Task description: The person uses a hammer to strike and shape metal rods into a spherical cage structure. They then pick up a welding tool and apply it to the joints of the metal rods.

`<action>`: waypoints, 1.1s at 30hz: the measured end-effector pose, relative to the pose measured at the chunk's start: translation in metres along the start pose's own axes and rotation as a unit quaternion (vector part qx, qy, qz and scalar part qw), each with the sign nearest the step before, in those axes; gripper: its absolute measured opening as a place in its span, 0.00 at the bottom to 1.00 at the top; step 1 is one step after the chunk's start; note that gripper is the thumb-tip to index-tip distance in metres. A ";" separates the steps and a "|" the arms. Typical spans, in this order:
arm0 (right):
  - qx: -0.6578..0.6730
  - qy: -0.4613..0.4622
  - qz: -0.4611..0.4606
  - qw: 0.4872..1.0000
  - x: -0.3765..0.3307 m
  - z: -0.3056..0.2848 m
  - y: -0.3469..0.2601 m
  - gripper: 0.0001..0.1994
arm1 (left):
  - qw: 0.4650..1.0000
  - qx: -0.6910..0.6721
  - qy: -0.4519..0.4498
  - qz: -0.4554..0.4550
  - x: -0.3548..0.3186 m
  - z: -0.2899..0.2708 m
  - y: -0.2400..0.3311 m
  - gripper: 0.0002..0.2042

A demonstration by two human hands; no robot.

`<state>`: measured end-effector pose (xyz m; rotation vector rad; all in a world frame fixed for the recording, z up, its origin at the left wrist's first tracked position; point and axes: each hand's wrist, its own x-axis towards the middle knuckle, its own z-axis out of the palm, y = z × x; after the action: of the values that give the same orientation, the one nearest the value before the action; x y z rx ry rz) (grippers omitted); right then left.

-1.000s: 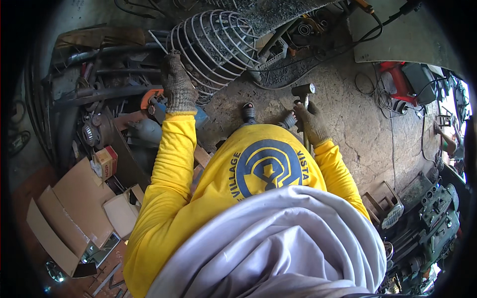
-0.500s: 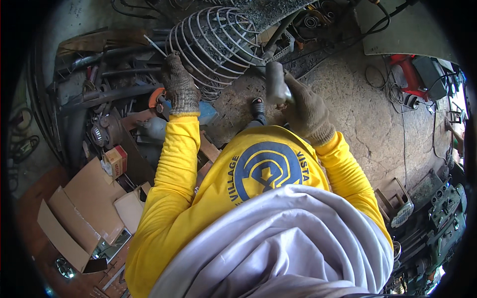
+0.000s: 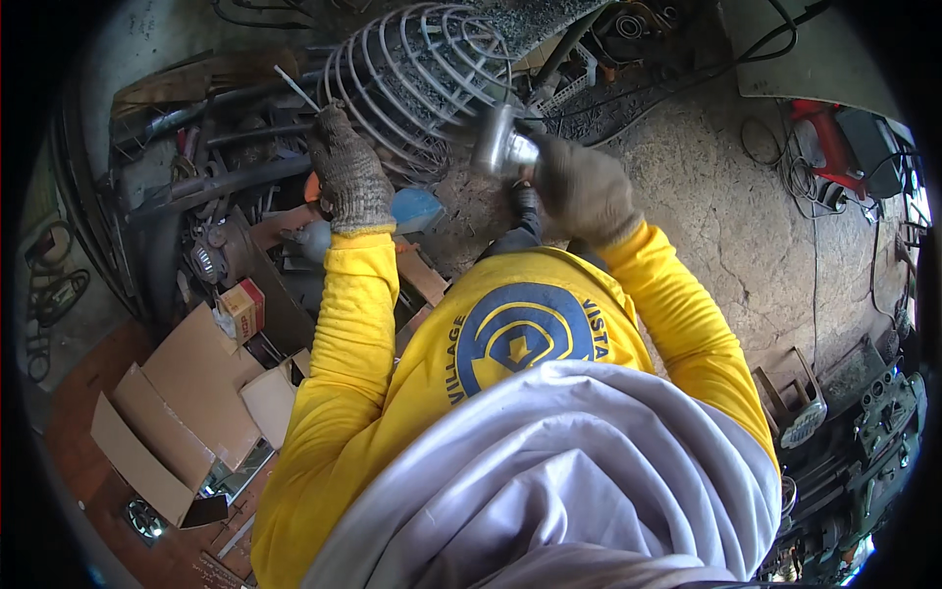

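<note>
A dome-shaped cage of bent metal rods [image 3: 417, 83] lies ahead of me, tilted on its side. My left hand [image 3: 351, 175], in a knitted work glove, is closed at the cage's near left edge, around a metal rod whose straight end sticks out past the fingers. My right hand [image 3: 587, 191], gloved as well and a little blurred, grips a hammer [image 3: 494, 140] with a thick cylindrical steel head. Its handle is mostly hidden in the fist. In this view the hammer head stands close to the cage's near right side; I cannot tell whether they touch.
Scrap bars [image 3: 221, 187] are piled on the left, above an open cardboard box [image 3: 201, 393] and a small red-and-tan box [image 3: 242, 306]. Cables [image 3: 785, 162] lie by a red-and-grey machine [image 3: 829, 147] at right. Dark machinery [image 3: 873, 422] stands lower right. A crate [image 3: 569, 83] sits beyond the cage.
The hammer in my right hand has swung left, closer to the cage, and its head has tilted. My left hand keeps its hold, shifted slightly left. The whole view has turned a little.
</note>
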<state>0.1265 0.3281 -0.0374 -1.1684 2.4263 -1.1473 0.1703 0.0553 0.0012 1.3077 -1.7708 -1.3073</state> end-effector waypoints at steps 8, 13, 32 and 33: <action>0.023 0.024 -0.054 0.998 -0.007 -0.020 -0.011 0.22 | 0.996 -0.018 -0.007 -0.082 -0.020 0.005 0.026 0.28; -0.001 -0.042 0.047 0.998 0.004 -0.004 0.022 0.23 | 0.993 -0.037 -0.006 -0.115 -0.030 0.011 0.037 0.30; 0.046 0.046 0.073 0.995 0.007 -0.005 0.040 0.17 | 0.996 0.046 -0.020 0.069 0.017 -0.007 -0.006 0.33; 0.057 0.022 0.038 0.997 -0.002 -0.010 0.028 0.17 | 0.999 0.036 0.000 -0.007 -0.001 -0.001 0.008 0.33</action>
<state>0.1069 0.3456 -0.0513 -1.0189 2.3798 -1.2812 0.1686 0.0566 0.0089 1.3608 -1.8271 -1.2627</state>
